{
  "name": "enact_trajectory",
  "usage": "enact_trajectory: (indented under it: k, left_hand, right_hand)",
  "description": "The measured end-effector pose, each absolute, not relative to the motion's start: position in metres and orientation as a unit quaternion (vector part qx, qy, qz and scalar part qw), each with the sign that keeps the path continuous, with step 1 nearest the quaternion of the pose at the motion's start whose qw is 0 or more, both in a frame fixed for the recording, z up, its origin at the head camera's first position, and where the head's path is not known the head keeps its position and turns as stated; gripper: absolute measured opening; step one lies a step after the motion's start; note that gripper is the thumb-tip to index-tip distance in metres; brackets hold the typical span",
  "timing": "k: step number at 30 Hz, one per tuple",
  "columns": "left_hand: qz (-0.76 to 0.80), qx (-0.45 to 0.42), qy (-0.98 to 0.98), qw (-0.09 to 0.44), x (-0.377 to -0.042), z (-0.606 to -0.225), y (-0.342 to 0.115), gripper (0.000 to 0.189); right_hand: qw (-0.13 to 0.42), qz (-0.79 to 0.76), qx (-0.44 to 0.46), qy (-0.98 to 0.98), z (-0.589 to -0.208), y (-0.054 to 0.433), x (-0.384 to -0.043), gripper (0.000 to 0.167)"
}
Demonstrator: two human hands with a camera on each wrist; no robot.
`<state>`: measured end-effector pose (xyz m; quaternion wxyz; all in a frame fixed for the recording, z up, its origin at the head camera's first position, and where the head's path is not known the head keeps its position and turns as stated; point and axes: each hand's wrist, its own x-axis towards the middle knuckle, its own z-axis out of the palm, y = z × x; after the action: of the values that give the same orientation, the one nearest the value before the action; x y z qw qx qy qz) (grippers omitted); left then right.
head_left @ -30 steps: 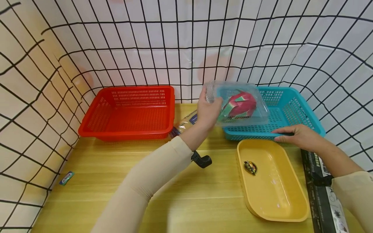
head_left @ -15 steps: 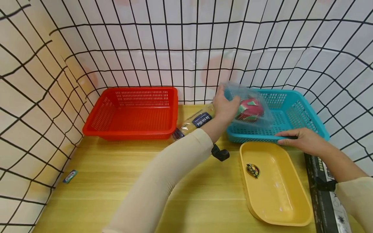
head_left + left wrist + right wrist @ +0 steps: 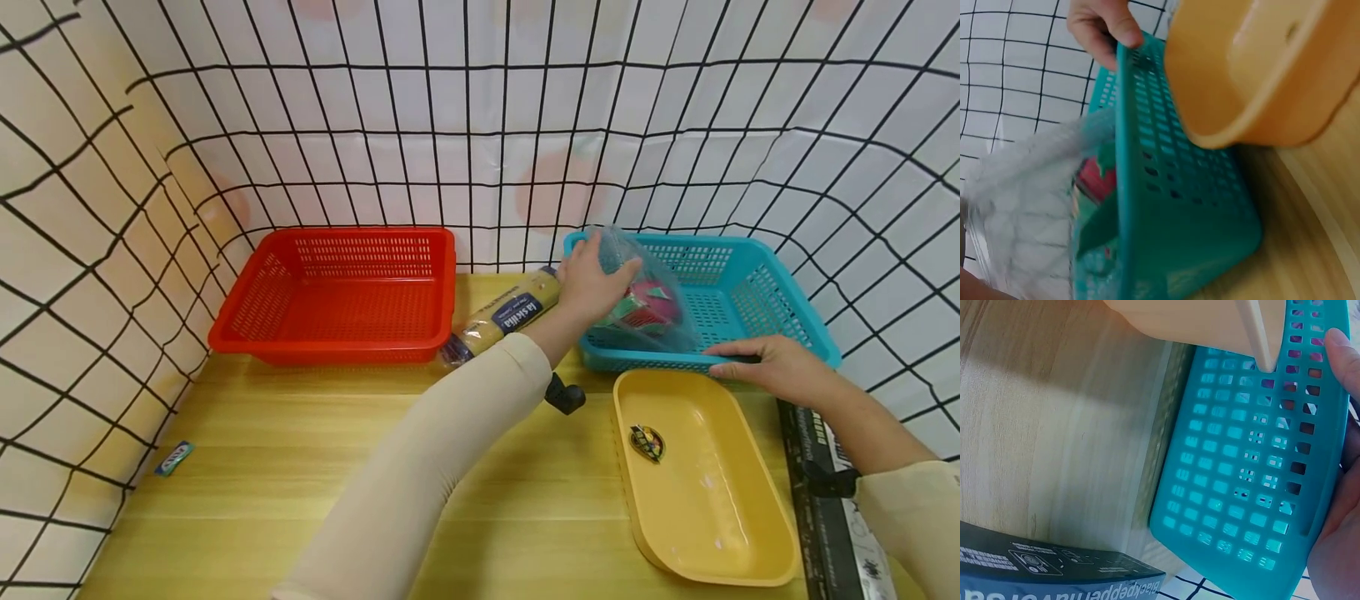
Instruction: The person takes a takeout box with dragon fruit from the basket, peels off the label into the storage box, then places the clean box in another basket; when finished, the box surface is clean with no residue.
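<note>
In the head view my left hand (image 3: pixel 588 285) grips the top of a clear plastic bag (image 3: pixel 663 271) at the left end of the turquoise basket (image 3: pixel 795 292). A pink, green and white thing (image 3: pixel 654 304) shows through the plastic, low inside the basket. The left wrist view has the bag (image 3: pixel 1029 200) leaning over the basket's rim. My right hand (image 3: pixel 787 367) pinches the basket's front rim between thumb and fingers; the right wrist view shows its thumb over that rim.
A red basket (image 3: pixel 330 354) stands at the left, with a spaghetti packet (image 3: pixel 510 315) beside it. In front of the turquoise basket is a yellow tray (image 3: pixel 712 500) holding a small badge (image 3: pixel 647 443). A long black box (image 3: pixel 828 533) lies right; a small packet (image 3: pixel 175 458) lies far left.
My left hand has moved right and lowered the bag into the turquoise basket, uncovering more of the spaghetti packet. My right hand has stayed on the basket's rim.
</note>
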<state>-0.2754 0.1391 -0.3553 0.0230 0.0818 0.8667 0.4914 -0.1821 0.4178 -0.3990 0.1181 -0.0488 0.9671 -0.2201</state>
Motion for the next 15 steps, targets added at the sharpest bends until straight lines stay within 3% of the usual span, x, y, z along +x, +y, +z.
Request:
enact_trajectory:
  k: [10,15]
  left_hand:
    - [0.446,0.147,0.883,0.030,-0.270,-0.369,0.127,0.096]
    - [0.439,0.138,0.887,0.024,-0.268,-0.368,0.130,0.090]
  right_hand:
    - [0.114,-0.217,-0.042,0.969,-0.398,0.418,-0.182,0.057]
    - [0.111,-0.216,-0.039,0.969,-0.399,0.416,-0.183,0.057]
